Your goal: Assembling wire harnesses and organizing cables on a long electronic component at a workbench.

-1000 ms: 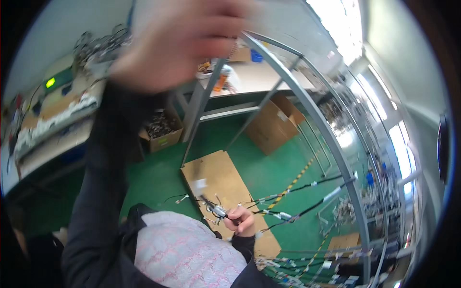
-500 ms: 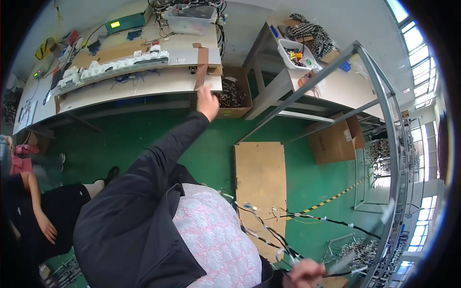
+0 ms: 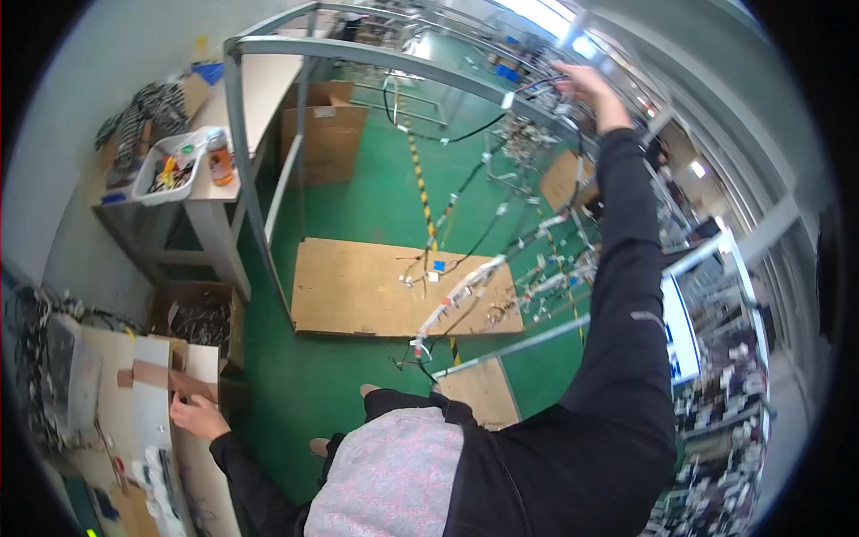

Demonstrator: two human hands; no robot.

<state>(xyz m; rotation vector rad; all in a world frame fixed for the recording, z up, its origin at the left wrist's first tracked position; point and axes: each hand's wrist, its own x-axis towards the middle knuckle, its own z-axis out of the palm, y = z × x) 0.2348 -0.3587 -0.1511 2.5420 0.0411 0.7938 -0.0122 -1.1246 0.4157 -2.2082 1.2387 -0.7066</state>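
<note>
My right hand (image 3: 589,85) is raised high to the upper bar of a metal frame (image 3: 243,152), closed around a black cable (image 3: 465,134) that droops to the left. A wire harness (image 3: 465,288) with white connectors hangs below it across the frame. My left hand (image 3: 195,415) is low at the left, its fingers gripping a brown cardboard strip (image 3: 152,376) that lies on a cardboard-covered bench (image 3: 134,430). My black sleeves and patterned apron fill the lower middle.
A wooden board (image 3: 358,288) lies on the green floor with yellow-black tape (image 3: 420,183). A cardboard box (image 3: 329,134), a table with a white tray (image 3: 168,166) and orange bottle (image 3: 218,157), and a box of cables (image 3: 202,320) stand left.
The view has swung round. My right arm went from low among the wires up to the frame's top bar. My left hand came back from its far reach to the cardboard strip.
</note>
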